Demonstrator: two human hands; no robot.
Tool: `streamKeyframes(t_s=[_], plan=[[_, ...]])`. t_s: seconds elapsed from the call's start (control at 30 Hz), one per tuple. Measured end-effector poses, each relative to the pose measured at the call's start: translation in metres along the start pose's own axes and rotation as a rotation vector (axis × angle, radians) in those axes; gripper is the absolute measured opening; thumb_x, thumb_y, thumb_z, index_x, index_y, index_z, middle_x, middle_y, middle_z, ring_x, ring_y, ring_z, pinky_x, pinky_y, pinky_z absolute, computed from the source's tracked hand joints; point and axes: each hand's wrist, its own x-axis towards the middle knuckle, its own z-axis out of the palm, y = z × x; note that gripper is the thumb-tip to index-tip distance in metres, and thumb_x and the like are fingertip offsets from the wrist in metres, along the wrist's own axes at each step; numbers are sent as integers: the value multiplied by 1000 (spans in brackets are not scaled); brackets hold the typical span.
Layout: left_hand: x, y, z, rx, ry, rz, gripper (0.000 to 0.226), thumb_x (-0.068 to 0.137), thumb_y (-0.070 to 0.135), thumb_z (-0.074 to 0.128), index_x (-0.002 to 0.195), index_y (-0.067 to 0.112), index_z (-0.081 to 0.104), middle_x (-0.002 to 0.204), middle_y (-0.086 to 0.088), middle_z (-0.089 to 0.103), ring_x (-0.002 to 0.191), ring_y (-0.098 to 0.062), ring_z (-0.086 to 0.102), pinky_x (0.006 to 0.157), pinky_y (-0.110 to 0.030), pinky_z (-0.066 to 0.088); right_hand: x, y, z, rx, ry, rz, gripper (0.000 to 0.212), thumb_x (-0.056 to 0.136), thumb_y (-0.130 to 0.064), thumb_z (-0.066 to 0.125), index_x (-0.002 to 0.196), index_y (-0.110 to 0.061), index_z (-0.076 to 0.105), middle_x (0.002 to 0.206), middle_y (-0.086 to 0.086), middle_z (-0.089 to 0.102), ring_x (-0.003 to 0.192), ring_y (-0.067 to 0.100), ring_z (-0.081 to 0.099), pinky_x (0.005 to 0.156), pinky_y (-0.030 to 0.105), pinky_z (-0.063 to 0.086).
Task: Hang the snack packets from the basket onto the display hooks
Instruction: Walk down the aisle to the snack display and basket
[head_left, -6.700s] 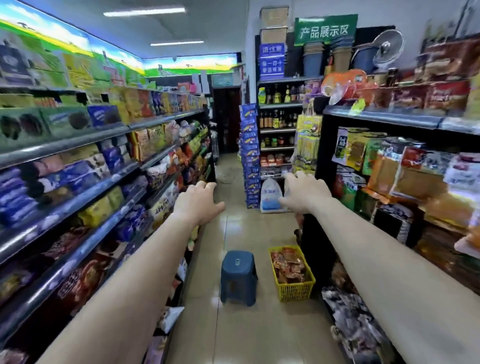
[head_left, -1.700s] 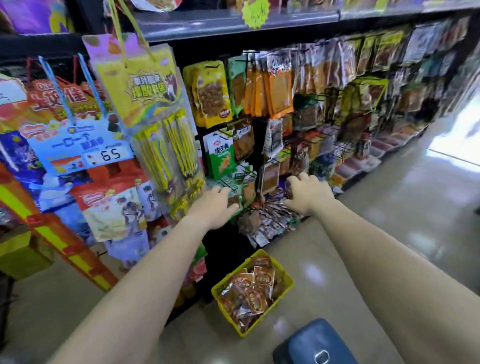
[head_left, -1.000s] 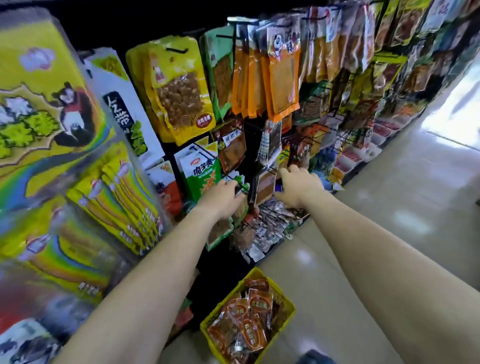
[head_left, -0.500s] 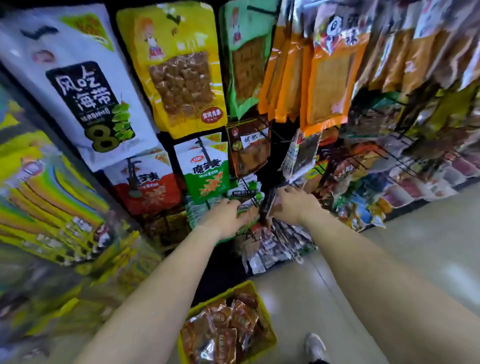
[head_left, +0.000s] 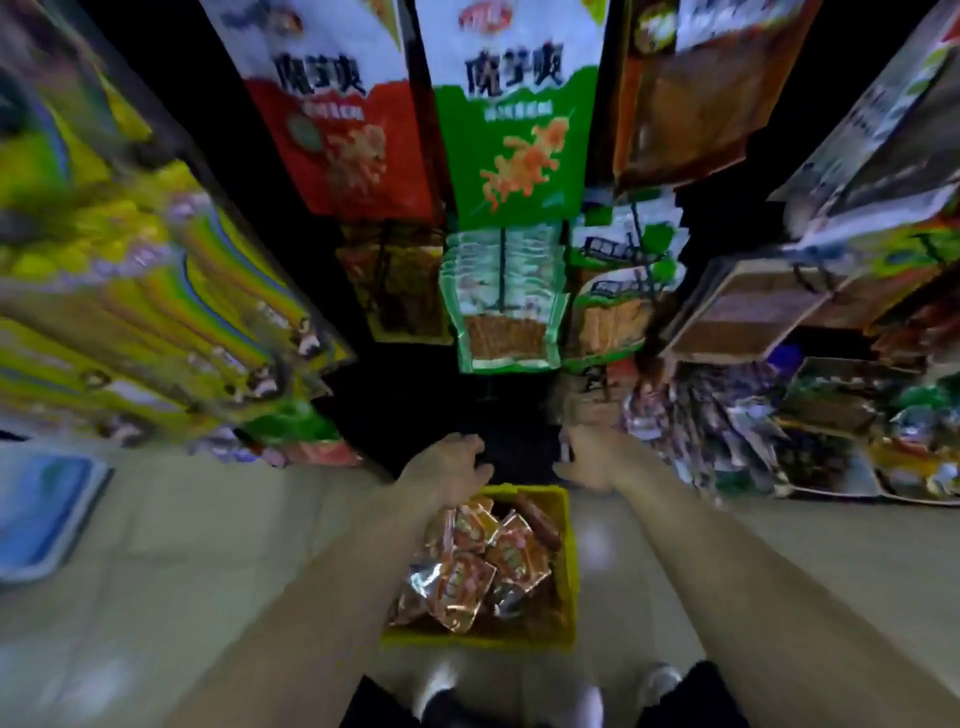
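A narrow shop aisle with a pale tiled floor (head_left: 208, 545) and a dark rack crowded with hanging snacks, the whole view smeared by motion. The left grip (head_left: 447, 467) hangs over the far rim of the basket (head_left: 569, 582), fingers loosely bent and apart, with nothing seen in them. The right grip (head_left: 589, 462) reaches just past the basket's far right corner towards the foot of the rack; blur hides whether its fingers are clamped on anything. Between and below the two forearms, the yellow basket stands on the floor, heaped with foil snack packets (head_left: 467, 571) in orange and silver, none of them yet lifted. Straight above, a stack of green-edged packets (head_left: 506, 296) hangs on a display hook (head_left: 503, 270), with a big green bag (head_left: 514, 130) and a red bag (head_left: 343, 119) higher up and yellow bags (head_left: 130, 291) fanning out to the left. The person's shoes (head_left: 436, 686) stand just behind the basket.

The risks lie in the next reach. The foil packets overlap loosely, so a hasty pinch could bring up several at once or let one slip. The lower hooks look closely packed, and an arm rising through them could knock off hanging stock, or a packet could miss its hook.
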Motion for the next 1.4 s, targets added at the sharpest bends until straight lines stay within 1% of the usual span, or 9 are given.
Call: streamKeyframes(t_s=[0.13,0.3,0.53,0.77,0.9,1.1,1.2,1.3,1.4], plan=[[65,-70,108,28,-12,-18,48,97,48,51,135,19,52,136,-8,52,128,-27,50,105,-37,43,78,7,120,-35,-26,32,53,88,-51,58,132,-22,52,130,10,58,118,32,57,91,40,50],[116,-131,191,18,26,8,47,96,46,52,131,15,52,134,-11,54,129,-28,50,102,-38,44,134,11,219,-64,4,77,49,88,-53,57,123,-20,55,127,11,56,117,33,57,91,42,51],[87,-183,238,-31,134,22,60,96,54,51,146,22,43,146,-12,49,132,-30,49,106,-38,43,114,-10,271,-63,65,88,36,86,-48,56,108,-20,58,122,14,60,111,35,58,89,43,51],[59,-209,264,2,177,79,45,93,47,57,131,22,55,130,-10,62,117,-28,58,85,-31,44,84,-7,321,-24,67,139,53,90,-50,56,134,-20,54,128,12,62,114,32,59,84,35,48],[65,-207,266,2,246,33,55,94,53,51,139,21,50,136,-12,56,120,-31,56,94,-37,47,102,10,354,47,64,166,51,91,-51,56,130,-17,54,131,14,59,115,33,57,84,36,45],[93,-215,314,-37,168,-96,55,93,51,55,141,26,45,137,-14,56,121,-33,56,95,-38,47,156,25,397,69,30,168,69,90,-43,59,147,-13,35,158,18,24,132,41,44,104,46,42],[124,-220,340,31,94,-134,74,88,48,64,152,27,31,155,-12,36,137,-35,42,110,-44,39,185,29,414,36,27,232,79,90,-42,61,152,-13,22,162,17,14,135,43,39,104,51,42],[162,-220,349,71,117,-89,81,83,56,68,151,35,30,163,-3,21,147,-33,26,115,-54,28,208,33,426,106,15,324,79,90,-37,65,150,-9,21,155,21,28,130,43,46,100,52,46],[195,-218,358,90,92,-18,79,81,61,68,148,39,34,162,0,23,148,-31,21,116,-54,26,219,36,432,243,114,341,56,87,-29,70,131,-13,40,127,16,56,113,38,59,90,47,50]])
